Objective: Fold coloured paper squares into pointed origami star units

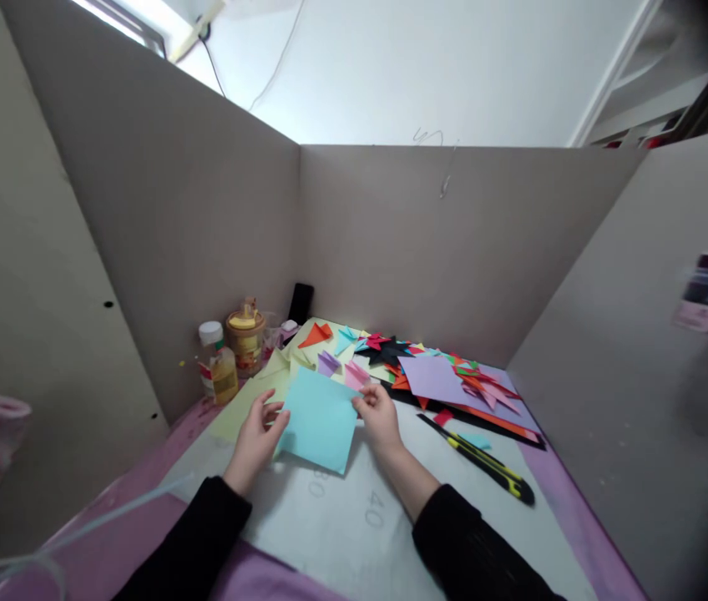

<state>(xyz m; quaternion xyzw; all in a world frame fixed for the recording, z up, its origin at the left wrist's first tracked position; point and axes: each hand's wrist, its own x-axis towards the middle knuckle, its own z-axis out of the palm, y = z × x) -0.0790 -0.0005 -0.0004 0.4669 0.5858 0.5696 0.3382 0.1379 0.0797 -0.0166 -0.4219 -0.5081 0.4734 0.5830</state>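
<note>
A square of light blue paper [320, 421] is held a little above the white board, tilted toward me. My right hand [379, 417] pinches its upper right corner between thumb and fingers. At the left edge of the sheet is my left hand [258, 438], fingers loosely curled and apart, with the thumb tip close against the paper. Just beyond the sheet lie small folded paper pieces: a purple one [328, 362], a pink one [357, 375] and an orange one [316, 335]. A yellow and black utility knife [485, 463] rests to the right of my right hand.
A white board with printed numbers [354, 551] covers a pink tabletop. Lilac paper sheets [432, 380] and several colourful folded pieces [385, 346] pile up at back right. A glue bottle [224, 371], a brown tub [245, 338] and a phone [300, 302] stand back left. Grey partitions [404, 225] enclose the desk.
</note>
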